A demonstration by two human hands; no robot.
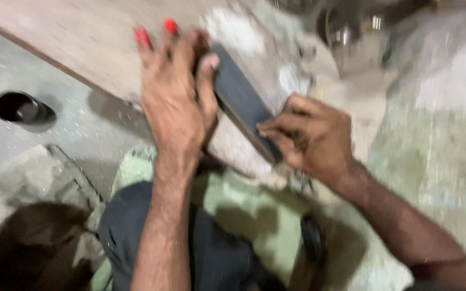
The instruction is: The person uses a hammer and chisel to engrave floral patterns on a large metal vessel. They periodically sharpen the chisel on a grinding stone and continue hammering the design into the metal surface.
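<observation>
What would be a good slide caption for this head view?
Both hands, left and right, hold a dark flat block against a board; a black cup stands nearby.

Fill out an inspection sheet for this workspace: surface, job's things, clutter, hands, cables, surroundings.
Surface: wooden board, brownish, with pale powdery patches; it lies aslant over a grey floor.
Job's things: dark flat block, lying on the board and held at both ends.
Clutter: black cup on the floor to the left; green cloth under the person's knees.
Hands: left hand presses the block's far end, two fingertips red; right hand pinches the near end.
Cables: nothing seen.
Surroundings: shiny metal vessel at top right, blurred; pale dusty ground on the right; a dark shape at bottom left, too blurred to tell.
</observation>
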